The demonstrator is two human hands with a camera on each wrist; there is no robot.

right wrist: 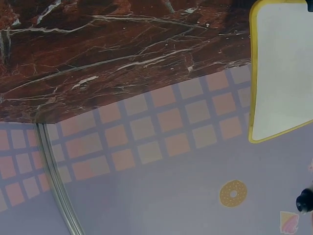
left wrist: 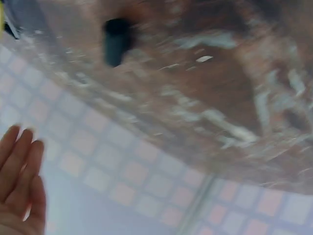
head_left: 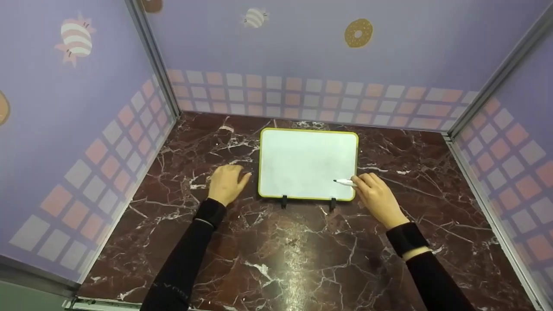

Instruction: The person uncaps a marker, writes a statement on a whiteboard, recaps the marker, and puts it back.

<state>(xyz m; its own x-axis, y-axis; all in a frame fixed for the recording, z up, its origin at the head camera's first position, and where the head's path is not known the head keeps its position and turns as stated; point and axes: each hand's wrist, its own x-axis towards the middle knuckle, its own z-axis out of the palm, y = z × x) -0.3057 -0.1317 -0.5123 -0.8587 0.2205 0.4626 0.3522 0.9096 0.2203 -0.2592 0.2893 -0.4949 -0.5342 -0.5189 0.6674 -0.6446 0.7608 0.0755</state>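
Note:
A whiteboard (head_left: 302, 160) with a yellow rim stands on two small black feet on the table. My right hand (head_left: 376, 194) pinches a white marker (head_left: 344, 182) with a dark tip pointing left, over the board's lower right part. In the right wrist view, one black end of the marker (right wrist: 304, 201) shows at the right edge. To the left of the board, my left hand (head_left: 227, 183) is held with relaxed fingers and nothing visible in it. Near those fingers, the left wrist view has a small dark cylinder (left wrist: 116, 43), blurred, resembling a marker cap; the head view does not show it.
The dark red marbled table (head_left: 268, 255) has white veins and a bright reflection at the front. Purple walls (head_left: 302, 52) with pink and white squares enclose it at the back and both sides. Metal strips (head_left: 151, 56) run along the corners.

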